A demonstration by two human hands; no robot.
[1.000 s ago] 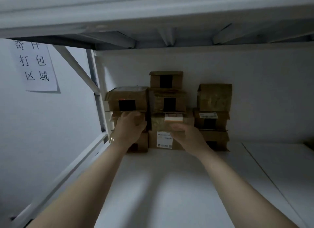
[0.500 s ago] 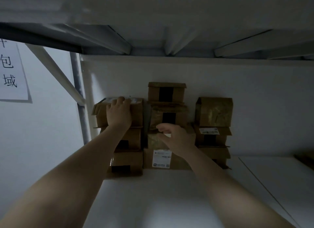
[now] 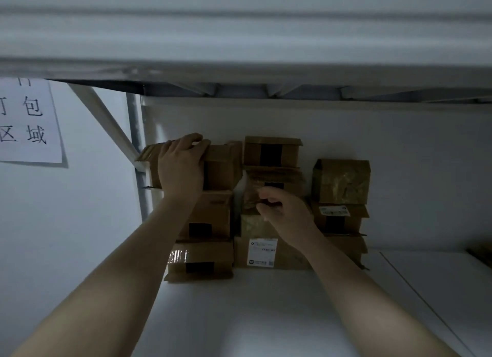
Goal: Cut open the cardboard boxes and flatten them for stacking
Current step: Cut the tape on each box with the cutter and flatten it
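Observation:
Three stacks of small brown cardboard boxes stand against the back wall of a white shelf (image 3: 266, 316). My left hand (image 3: 181, 167) grips the top box of the left stack (image 3: 221, 167), its fingers curled over the box's upper edge. My right hand (image 3: 285, 212) hovers with loosely curled fingers in front of the middle stack, by the second box from the top (image 3: 277, 178); whether it touches the box I cannot tell. A box with a white label (image 3: 262, 252) forms the base of the middle stack. The right stack is topped by a tape-wrapped box (image 3: 342, 180).
A shelf board (image 3: 239, 37) hangs low overhead. A white upright post (image 3: 135, 132) and a diagonal brace (image 3: 103, 116) stand left of the boxes. A paper sign with printed characters (image 3: 26, 122) is stuck to the left wall. In the shelf surface, a seam (image 3: 415, 298) runs on the right.
My left hand has climbed from the middle of the left stack to the top box and curled over its upper edge. My right hand has risen along the middle stack.

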